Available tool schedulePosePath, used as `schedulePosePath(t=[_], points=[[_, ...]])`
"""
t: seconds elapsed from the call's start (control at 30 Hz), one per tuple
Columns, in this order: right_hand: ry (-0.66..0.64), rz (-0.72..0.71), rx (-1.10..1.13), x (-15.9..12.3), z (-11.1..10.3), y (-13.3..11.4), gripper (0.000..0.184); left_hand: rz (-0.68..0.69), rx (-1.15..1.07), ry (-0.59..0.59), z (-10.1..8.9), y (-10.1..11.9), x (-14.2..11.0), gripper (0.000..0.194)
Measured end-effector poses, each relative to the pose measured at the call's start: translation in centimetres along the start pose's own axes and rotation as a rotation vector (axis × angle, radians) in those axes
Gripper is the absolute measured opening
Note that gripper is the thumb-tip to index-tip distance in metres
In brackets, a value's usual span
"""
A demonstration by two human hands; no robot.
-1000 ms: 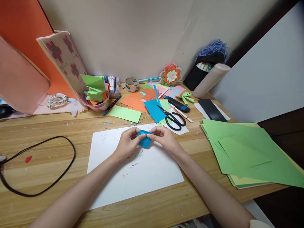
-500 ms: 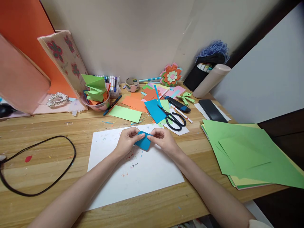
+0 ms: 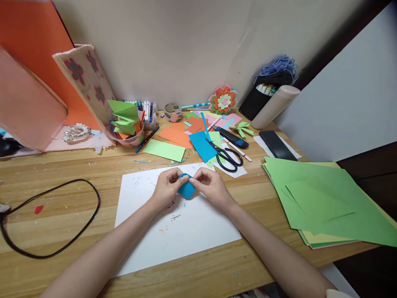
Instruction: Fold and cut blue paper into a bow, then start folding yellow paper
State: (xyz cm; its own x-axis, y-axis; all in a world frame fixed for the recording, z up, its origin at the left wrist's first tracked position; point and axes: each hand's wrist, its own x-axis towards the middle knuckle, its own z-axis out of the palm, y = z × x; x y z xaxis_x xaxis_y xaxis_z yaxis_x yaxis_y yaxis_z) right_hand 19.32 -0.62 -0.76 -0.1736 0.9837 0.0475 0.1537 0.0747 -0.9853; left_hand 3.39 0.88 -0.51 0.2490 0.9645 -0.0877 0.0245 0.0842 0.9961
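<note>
pinching a small folded blue paper piece [image 3: 186,189] between left hand [image 3: 167,189] and right hand [image 3: 211,187], fingers closed on its upper edge, just above the white paper sheet [image 3: 186,231]. probably light, thin, creasing easily; holding best by the folded edges.

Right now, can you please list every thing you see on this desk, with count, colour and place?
blue paper piece: one, blue, pinched between both hands over the white sheet
white sheet: one, white, desk centre
scissors: one, black, behind the hands
green paper stack: one stack, green, desk right
loose paper pieces: several, orange, blue, green, desk back
paper flower: one, orange and green, against the wall
markers: several, mixed colours, back
cable: one, black, desk left
left hand: fingers shut on the paper
right hand: fingers shut on the paper
</note>
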Motion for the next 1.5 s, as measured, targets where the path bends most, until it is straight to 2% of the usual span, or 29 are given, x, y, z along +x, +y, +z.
schedulePosePath(t=[0.2,0.3,0.37,0.47,0.5,0.53,0.63,0.7,0.83,0.97,1.27,1.5], points=[[0.029,-0.169,-0.227,-0.4,0.3,-0.3,0.012,-0.046,-0.069,-0.05,0.0,0.1,0.0,0.031],[0.1,-0.288,-0.319,-0.4,0.0,-0.5,0.01,-0.018,-0.082,-0.059,0.3,0.3,-0.2,0.027],[0.19,-0.428,-0.393,-0.3,-0.6,-0.6,0.007,0.05,-0.076,-0.046,0.4,0.4,-0.3,0.023],[0.321,-0.717,-0.536,0.1,-1.9,-0.5,0.012,0.094,-0.079,0.077,0.4,0.3,0.0,0.034],[0.342,-0.8,-0.588,0.2,-2.3,-0.4,0.016,0.052,-0.092,0.093,0.3,0.3,0.1,0.039],[0.345,-0.866,-0.63,0.3,-2.6,-0.3,0.019,-0.025,-0.108,0.06,0.2,0.3,0.3,0.046],[0.277,-0.969,-0.691,0.5,-3.1,0.1,0.027,-0.3,-0.166,-0.187,0.0,0.4,0.6,0.066],[0.207,-0.988,-0.695,0.6,-3.1,0.4,0.029,-0.389,-0.204,-0.266,-0.2,0.7,0.7,0.064],[0.107,-0.966,-0.688,0.7,-2.8,0.5,0.026,-0.405,-0.267,-0.272,-0.6,1.2,0.9,0.04],[0.045,-0.936,-0.719,0.8,-2.8,0.4,0.022,-0.411,-0.284,-0.235,-0.9,1.0,1.2,0.033],[0.063,-0.891,-0.784,0.8,-2.2,0.6,0.01,-0.34,-0.203,-0.223,-0.8,0.1,0.9,0.033],[0.086,-0.737,-0.721,0.4,-1.0,0.2,0.008,-0.318,-0.184,-0.201,-0.6,0.4,1.0,0.034]])
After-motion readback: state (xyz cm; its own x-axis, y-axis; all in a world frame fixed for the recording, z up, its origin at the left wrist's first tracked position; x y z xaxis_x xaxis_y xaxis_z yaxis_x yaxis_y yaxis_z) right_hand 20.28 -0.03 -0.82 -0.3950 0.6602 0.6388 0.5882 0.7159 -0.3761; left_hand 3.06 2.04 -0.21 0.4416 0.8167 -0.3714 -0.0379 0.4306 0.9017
